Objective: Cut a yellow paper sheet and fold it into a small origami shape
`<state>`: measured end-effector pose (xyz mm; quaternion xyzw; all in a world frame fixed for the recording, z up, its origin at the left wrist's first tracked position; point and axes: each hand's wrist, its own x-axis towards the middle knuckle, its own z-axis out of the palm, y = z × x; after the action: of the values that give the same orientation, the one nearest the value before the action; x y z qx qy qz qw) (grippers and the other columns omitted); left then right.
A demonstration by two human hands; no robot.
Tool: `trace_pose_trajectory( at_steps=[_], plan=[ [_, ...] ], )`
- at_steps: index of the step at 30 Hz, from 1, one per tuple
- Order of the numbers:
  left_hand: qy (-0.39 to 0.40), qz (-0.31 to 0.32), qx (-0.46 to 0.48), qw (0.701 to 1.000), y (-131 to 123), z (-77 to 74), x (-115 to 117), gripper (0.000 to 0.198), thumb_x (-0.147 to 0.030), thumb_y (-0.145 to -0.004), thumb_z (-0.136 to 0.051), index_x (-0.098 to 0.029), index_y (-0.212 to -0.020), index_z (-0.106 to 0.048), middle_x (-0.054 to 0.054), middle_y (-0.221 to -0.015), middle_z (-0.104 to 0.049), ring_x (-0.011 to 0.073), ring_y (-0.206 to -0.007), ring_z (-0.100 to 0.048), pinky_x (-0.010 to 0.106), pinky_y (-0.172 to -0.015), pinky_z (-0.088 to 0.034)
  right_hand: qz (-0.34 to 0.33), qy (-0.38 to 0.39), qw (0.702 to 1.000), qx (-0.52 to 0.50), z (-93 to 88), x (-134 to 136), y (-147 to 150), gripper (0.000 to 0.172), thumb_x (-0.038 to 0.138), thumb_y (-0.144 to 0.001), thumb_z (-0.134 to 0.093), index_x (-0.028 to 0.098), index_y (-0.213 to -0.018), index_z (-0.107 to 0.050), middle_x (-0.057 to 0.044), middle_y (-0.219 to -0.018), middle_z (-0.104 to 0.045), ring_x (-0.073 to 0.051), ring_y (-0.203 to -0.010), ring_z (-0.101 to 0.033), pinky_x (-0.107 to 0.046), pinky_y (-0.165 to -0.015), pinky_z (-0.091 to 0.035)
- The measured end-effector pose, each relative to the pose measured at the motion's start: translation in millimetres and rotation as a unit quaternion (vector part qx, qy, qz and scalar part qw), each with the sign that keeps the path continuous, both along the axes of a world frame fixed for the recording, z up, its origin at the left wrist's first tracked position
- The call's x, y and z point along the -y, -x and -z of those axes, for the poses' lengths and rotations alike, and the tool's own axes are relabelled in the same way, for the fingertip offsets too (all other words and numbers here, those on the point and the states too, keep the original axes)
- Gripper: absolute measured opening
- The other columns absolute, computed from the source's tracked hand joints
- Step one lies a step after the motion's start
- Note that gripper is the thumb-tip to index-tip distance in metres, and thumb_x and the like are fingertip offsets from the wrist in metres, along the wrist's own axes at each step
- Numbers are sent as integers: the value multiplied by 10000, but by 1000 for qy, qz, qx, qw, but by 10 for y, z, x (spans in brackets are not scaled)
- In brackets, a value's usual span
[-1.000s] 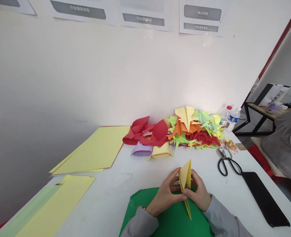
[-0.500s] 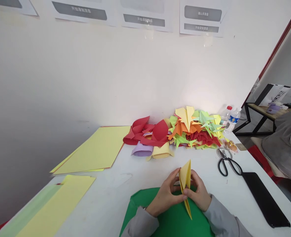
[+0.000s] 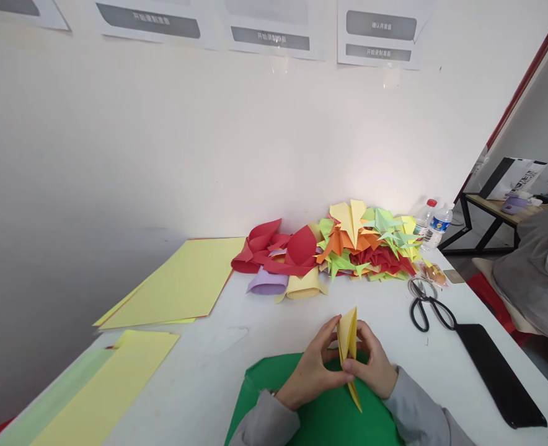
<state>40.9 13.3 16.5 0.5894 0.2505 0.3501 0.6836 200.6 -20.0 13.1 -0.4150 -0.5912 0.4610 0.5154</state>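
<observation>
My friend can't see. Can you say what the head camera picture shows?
A person's left hand and right hand pinch a folded yellow paper upright over a green sheet on a white table. Behind lie a pile of colourful folded paper shapes, flat yellow sheets and black scissors.

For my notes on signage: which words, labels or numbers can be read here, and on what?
Wall sheets: white Chinese characters on grey bars, too blurred to quote.
Water bottle label: too small to read.
White panel on the far table: dark lettering, blurred.
Folded yellow paper: no print.
</observation>
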Motion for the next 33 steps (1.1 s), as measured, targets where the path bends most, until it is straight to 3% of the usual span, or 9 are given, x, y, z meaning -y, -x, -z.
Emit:
trace_pose_trajectory(
  at_steps=[18, 33],
  plan=[
    [43, 18, 20, 999, 25, -32, -23, 978, -259, -622, -830, -190, -1440, -298, 180, -1382, -468, 378, -1243, -467, 486, -978, -461, -9, -2, 1000, -20, -44, 3, -25, 549, 539, -741, -682, 240, -1163, -501, -57, -1007, -600, -224, -917, -597, -346, -765, -509],
    [75, 20, 61, 995, 45, 83, -76, 1062, -377, -587, -852, -173, -1458, -281, 170, -1242, -583, 345, -1156, -538, 483, -976, -432, 16, 10, 998, -53, 77, -51, -89, 508, 491, -741, -704, 236, -1128, -497, -61, -996, -575, -221, -910, -586, -338, -734, -514]
  ],
)
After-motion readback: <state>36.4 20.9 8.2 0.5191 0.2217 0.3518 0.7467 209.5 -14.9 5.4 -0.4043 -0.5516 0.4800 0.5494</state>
